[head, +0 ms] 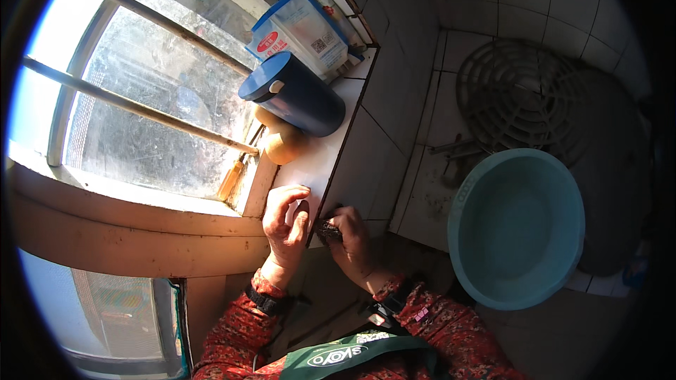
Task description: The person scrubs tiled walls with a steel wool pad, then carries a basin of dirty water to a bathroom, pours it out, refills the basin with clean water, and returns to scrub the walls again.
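Observation:
My left hand (pixel 285 219) is over the near end of the white tiled window ledge (pixel 303 175). Its fingers are curled, with a gap between them and the thumb, and nothing shows in it. On the ledge's outer side, my right hand (pixel 351 243) grips a dark, rough scouring pad (pixel 328 230) close against the edge. Part of the pad is hidden by the fingers. Farther along the ledge, a dark blue plastic container (pixel 303 97) leans to one side, beside a rounded yellow-brown object (pixel 285 143).
Printed plastic bags (pixel 301 31) stand at the ledge's far end. A yellow-handled tool (pixel 231 179) lies by the barred window (pixel 174 100). To the right, a pale blue basin (pixel 517 229) sits below a round slatted rack (pixel 520 95) in shadow.

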`<state>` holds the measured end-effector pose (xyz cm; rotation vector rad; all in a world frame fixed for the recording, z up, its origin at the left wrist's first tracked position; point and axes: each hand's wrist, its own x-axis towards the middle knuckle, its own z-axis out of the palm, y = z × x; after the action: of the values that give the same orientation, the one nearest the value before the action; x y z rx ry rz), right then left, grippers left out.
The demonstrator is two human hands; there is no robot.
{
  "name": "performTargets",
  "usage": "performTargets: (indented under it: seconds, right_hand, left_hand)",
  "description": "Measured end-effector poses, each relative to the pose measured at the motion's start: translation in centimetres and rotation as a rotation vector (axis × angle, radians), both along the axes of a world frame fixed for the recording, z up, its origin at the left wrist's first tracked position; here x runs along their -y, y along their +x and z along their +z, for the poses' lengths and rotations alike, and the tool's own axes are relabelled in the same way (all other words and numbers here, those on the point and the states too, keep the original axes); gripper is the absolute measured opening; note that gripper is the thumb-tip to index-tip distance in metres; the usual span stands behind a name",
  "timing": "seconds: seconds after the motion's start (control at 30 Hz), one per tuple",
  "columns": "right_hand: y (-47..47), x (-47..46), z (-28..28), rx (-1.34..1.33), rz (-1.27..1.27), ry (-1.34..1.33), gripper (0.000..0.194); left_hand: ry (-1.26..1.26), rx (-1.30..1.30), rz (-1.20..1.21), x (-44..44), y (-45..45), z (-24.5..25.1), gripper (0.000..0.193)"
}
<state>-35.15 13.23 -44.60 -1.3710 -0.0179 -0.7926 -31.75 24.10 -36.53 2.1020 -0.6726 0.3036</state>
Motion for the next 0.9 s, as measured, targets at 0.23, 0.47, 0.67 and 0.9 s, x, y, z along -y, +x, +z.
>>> performTargets:
  seconds: [0.23, 0.47, 0.67, 0.9]
  right_hand:
    - [8.5, 5.3, -1.6, -0.072, -0.134, 0.15, 0.024]
    - [-1.0, -0.9, -0.4, 0.043, 0.084, 0.056, 0.024]
    - [4.7, 2.7, -0.6, -0.065, -0.093, 0.043, 0.017]
    - [-2.5, -4.6, -11.4, -0.418, 0.035, 0.237, 0.025]
  left_hand:
    - [-0.005, 0.01, -0.023, 0.0, 0.0, 0.0, 0.024]
    - [-0.002, 0.007, -0.017, -0.3, 0.2, 0.0, 0.029]
    - [-0.004, -0.017, -0.029, -0.2, 0.1, 0.1, 0.029]
    - [-0.021, -0.003, -0.004, 0.0, 0.1, 0.1, 0.032]
